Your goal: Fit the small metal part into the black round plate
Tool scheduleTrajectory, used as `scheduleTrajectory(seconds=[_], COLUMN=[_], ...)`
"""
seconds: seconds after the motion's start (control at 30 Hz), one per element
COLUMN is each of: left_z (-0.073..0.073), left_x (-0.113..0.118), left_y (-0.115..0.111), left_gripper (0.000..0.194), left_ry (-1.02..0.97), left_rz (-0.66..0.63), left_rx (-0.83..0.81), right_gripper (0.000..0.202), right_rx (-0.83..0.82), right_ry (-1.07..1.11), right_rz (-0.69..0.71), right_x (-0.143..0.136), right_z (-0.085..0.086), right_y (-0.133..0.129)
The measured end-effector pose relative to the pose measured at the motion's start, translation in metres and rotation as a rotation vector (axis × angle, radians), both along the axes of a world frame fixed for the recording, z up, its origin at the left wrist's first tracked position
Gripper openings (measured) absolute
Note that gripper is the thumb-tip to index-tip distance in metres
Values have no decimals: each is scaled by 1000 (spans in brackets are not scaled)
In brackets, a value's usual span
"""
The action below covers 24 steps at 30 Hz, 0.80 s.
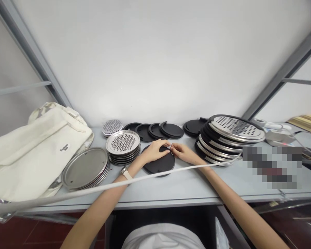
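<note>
In the head view a round black disc (159, 166) lies on the table in front of me. My left hand (155, 151) rests over its upper part, thumb and fingers closed near its upper right edge. My right hand (183, 153) meets it there in a pinch. A small whitish piece (169, 147) shows between the fingertips, too small to name. Left of the hands stands a stack of round metal graters (123, 142). To the right is a tall stack of larger perforated metal discs with black rims (233, 126).
Several black discs with notched rims (172, 130) lie along the wall. Flat metal discs (86, 166) are piled at left beside a cream bag (41, 148). A pale cord (93, 190) crosses in front of my forearms. Grey metal posts (282, 77) flank the table (191, 186).
</note>
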<state>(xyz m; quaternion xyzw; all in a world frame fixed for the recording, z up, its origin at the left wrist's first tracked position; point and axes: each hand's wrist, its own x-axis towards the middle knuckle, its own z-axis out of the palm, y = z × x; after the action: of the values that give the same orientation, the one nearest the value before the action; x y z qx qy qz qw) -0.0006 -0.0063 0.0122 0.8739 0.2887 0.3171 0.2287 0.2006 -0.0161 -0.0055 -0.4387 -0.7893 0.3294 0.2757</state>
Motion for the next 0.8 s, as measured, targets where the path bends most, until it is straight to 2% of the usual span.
scheduleTrajectory(seconds=[0.23,0.43,0.6,0.8], left_z=[-1,2,2,-1], left_x=[2,0,1,1], left_y=[0,-6,-7,-3], left_gripper=[24,50,49,49], left_ry=[36,53,30,36], left_rz=[-7,12,1,-21], left_rx=[61,67,-21,-34], right_gripper=[39,39,43,42], right_rx=[74,74,54,30], right_ry=[-42,-62,-105,-100], right_rz=[-5,-8,-27,-28], right_x=[-3,-4,-3,-4], right_z=[1,3,6,8], right_y=[0,0,-1,-2])
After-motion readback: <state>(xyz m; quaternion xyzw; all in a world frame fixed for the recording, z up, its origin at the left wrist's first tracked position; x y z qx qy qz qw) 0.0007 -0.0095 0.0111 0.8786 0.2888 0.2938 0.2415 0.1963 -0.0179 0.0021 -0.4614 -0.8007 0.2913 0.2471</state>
